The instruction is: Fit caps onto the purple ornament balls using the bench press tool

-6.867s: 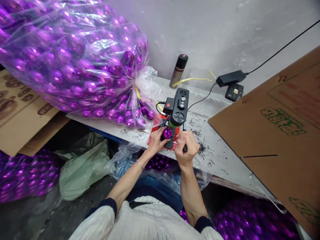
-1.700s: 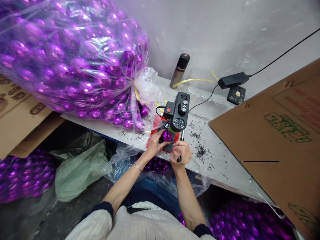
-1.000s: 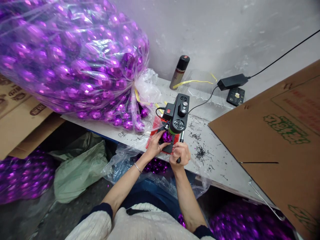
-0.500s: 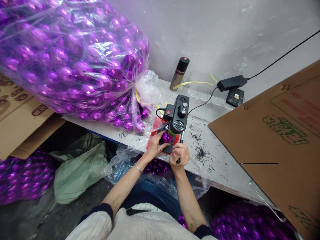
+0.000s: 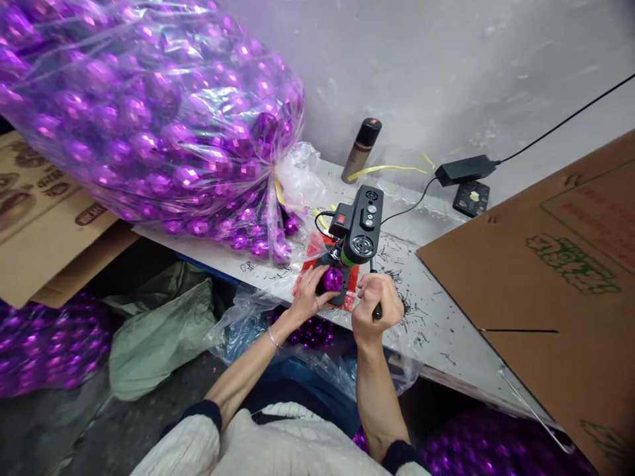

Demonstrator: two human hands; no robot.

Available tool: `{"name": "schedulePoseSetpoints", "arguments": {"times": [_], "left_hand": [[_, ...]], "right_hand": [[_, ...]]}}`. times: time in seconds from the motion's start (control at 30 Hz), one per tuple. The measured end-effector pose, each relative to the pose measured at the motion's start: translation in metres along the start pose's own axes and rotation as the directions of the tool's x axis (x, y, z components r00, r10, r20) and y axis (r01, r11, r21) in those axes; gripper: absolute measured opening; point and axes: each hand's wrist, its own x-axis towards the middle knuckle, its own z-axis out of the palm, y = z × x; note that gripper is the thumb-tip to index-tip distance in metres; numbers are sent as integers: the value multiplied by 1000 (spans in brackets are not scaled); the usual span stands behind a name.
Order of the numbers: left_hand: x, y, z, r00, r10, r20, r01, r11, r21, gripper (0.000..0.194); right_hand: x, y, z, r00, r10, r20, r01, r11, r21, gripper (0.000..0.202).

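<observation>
A shiny purple faceted ball (image 5: pixel 333 279) sits on the dark base of a small black press-like machine (image 5: pixel 364 225), below its green-ringed head. My left hand (image 5: pixel 307 296) has its thumb and fingers around the ball from the near left side. My right hand (image 5: pixel 378 305) is closed in a fist around the black-ended lever handle (image 5: pixel 378 311) at the machine's right side. Red sheeting (image 5: pixel 353 277) lies under the machine. Beyond my left hand, a metal part at the machine's column is partly hidden.
A large clear bag of purple balls (image 5: pixel 163 125) lies at the left. A spray can (image 5: pixel 361 151) and a power adapter (image 5: pixel 466 170) are near the wall. A cardboard box (image 5: pixel 546 264) stands at the right. Black scraps (image 5: pixel 397 264) litter the white table (image 5: pixel 441 330).
My right hand has moved right and looks nearer the camera, with the lever handle in it. More of the ball shows below the machine's head. My left hand stays at the ball.
</observation>
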Motion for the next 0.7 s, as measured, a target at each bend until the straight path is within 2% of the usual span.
{"name": "schedulePoseSetpoints", "arguments": {"times": [0.07, 0.13, 0.17, 0.23, 0.3, 0.33, 0.4, 0.47, 0.53, 0.6, 0.63, 0.7], "left_hand": [[-32, 5, -9, 990, 101, 100, -106, 993, 45, 68], [-73, 5, -14, 949, 151, 278, -172, 984, 53, 70], [-93, 4, -15, 926, 114, 360, -150, 986, 72, 70], [-123, -1, -14, 888, -56, 456, -17, 988, 154, 71], [-135, -4, -13, 862, -209, 462, 117, 968, 220, 73], [-132, -3, -14, 860, -232, 455, 146, 965, 216, 70], [-110, 2, -22, 888, -165, 430, 110, 983, 150, 47], [-68, 7, -37, 939, -32, 342, -3, 995, 103, 23], [-13, 5, -56, 987, 33, 158, -68, 974, 218, 24], [47, -5, -72, 998, -62, 16, 49, 904, 425, 29], [75, -12, -77, 990, -142, 18, 112, 846, 521, 30], [120, -27, -80, 935, -335, 118, 171, 716, 677, 32]], "right_hand": [[0, 0, -1, 1000, -6, 18, 6, 1000, -1, 25], [-5, 2, -1, 998, -31, 52, 32, 999, -12, 25], [-8, 3, -1, 997, -42, 65, 44, 999, -18, 25], [-14, 6, -1, 996, -54, 69, 56, 998, -31, 24], [-17, 8, -1, 996, -59, 62, 61, 997, -36, 24], [-18, 8, -1, 996, -64, 62, 66, 997, -38, 25], [-18, 9, 0, 994, -83, 71, 86, 995, -42, 25], [-18, 9, 0, 993, -96, 72, 99, 994, -46, 25], [-18, 9, 2, 994, -97, 58, 99, 994, -44, 24], [-18, 9, 3, 995, -91, 47, 93, 995, -37, 25], [-18, 9, 3, 995, -91, 46, 92, 995, -34, 25], [-19, 10, 4, 994, -94, 52, 96, 995, -31, 25]]}}
